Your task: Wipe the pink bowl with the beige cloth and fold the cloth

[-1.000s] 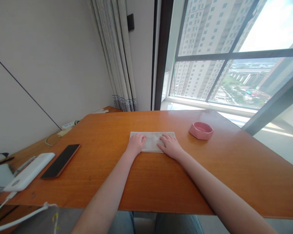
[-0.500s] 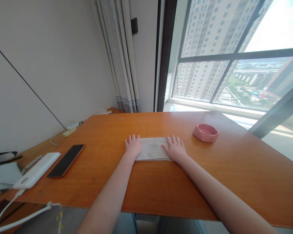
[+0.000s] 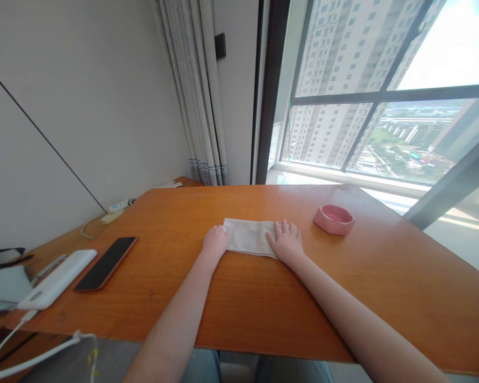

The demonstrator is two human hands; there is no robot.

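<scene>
A folded off-white cloth [image 3: 249, 237] lies on the wooden table, its left end tilted a little away from me. At that left end, my left hand [image 3: 215, 240] has its fingers curled and closed on the cloth's edge; the fingertips are partly hidden. My right hand [image 3: 286, 242] rests flat on the right end, fingers spread, pressing on the fabric and covering that edge.
A pink angular bowl [image 3: 334, 219] stands to the right of my right hand. Off to the left lie a dark phone [image 3: 107, 264] and a white power bank [image 3: 58, 279] with a cable plugged in. A power strip [image 3: 120, 206] sits by the wall.
My left hand has gone from flat with spread fingers to curled on the cloth's edge. The cloth's left end has shifted away from me. My right hand stays in place.
</scene>
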